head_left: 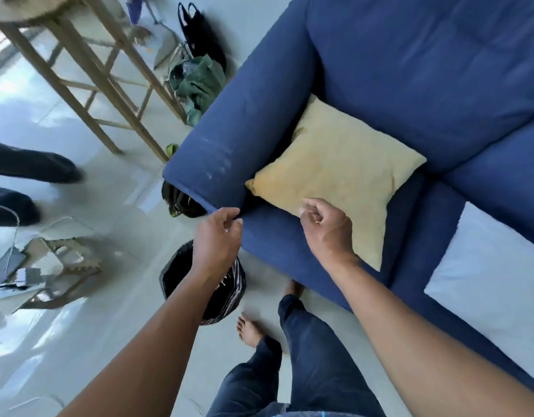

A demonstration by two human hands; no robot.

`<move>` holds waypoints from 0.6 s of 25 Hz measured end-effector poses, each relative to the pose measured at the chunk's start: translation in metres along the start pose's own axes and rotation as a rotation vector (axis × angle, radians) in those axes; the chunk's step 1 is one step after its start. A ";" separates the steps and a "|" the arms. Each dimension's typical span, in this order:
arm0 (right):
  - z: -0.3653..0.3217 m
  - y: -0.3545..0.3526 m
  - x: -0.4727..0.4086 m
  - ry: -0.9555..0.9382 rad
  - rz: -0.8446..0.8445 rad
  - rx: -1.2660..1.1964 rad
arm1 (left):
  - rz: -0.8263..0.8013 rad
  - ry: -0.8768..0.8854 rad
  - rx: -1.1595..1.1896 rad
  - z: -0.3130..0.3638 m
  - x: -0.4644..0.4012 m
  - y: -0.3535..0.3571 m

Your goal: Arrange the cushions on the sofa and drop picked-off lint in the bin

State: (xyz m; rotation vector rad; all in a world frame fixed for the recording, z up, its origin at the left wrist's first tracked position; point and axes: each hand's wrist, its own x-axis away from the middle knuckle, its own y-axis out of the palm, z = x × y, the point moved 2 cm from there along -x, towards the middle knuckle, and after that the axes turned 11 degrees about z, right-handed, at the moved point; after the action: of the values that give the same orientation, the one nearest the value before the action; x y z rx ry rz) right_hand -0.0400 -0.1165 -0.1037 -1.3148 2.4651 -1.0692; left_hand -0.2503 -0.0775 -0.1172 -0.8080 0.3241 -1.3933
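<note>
A yellow cushion (335, 173) lies on the blue sofa (425, 70), tucked in the corner beside the armrest. A white cushion (494, 278) rests on the seat at the right edge. My left hand (219, 239) hovers at the front corner of the armrest, fingertips pinched together; whether lint is between them is too small to tell. My right hand (326, 230) sits over the near edge of the yellow cushion, its fingers curled and pinched. A bin (181, 275) lined with a black bag stands on the floor right under my left hand and forearm.
A wooden stool (88, 70) stands to the left of the sofa. Green and black bags (199, 76) lie against the armrest's outer side. Another person's dark-clad legs (30, 167) are at the left edge. Papers and cables (43, 272) litter the floor. My bare feet (249, 331) stand by the bin.
</note>
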 end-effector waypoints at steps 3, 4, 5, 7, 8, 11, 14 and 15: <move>0.034 -0.037 -0.029 0.130 0.077 -0.059 | -0.082 0.091 -0.049 0.049 -0.016 0.047; 0.044 -0.046 -0.039 0.168 0.094 -0.073 | -0.102 0.111 -0.069 0.064 -0.021 0.060; 0.052 -0.054 -0.047 0.197 0.106 -0.091 | -0.126 0.121 -0.081 0.075 -0.025 0.073; 0.067 -0.072 -0.064 0.253 0.136 -0.120 | -0.186 0.124 -0.086 0.101 -0.031 0.098; 0.073 -0.082 -0.074 0.283 0.153 -0.134 | -0.212 0.135 -0.085 0.116 -0.035 0.111; 0.086 -0.104 -0.107 0.321 0.151 -0.147 | -0.200 0.178 -0.107 0.157 -0.050 0.141; 0.095 -0.115 -0.142 0.317 0.157 -0.138 | -0.204 0.204 -0.122 0.182 -0.070 0.165; 0.099 -0.116 -0.154 0.320 0.166 -0.138 | -0.217 0.207 -0.123 0.186 -0.078 0.173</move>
State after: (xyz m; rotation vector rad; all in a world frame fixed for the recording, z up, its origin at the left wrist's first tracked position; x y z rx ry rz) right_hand 0.1732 -0.0909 -0.1299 -1.0137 2.8674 -1.1644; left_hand -0.0172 0.0496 -0.1224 -0.8188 0.4973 -1.6780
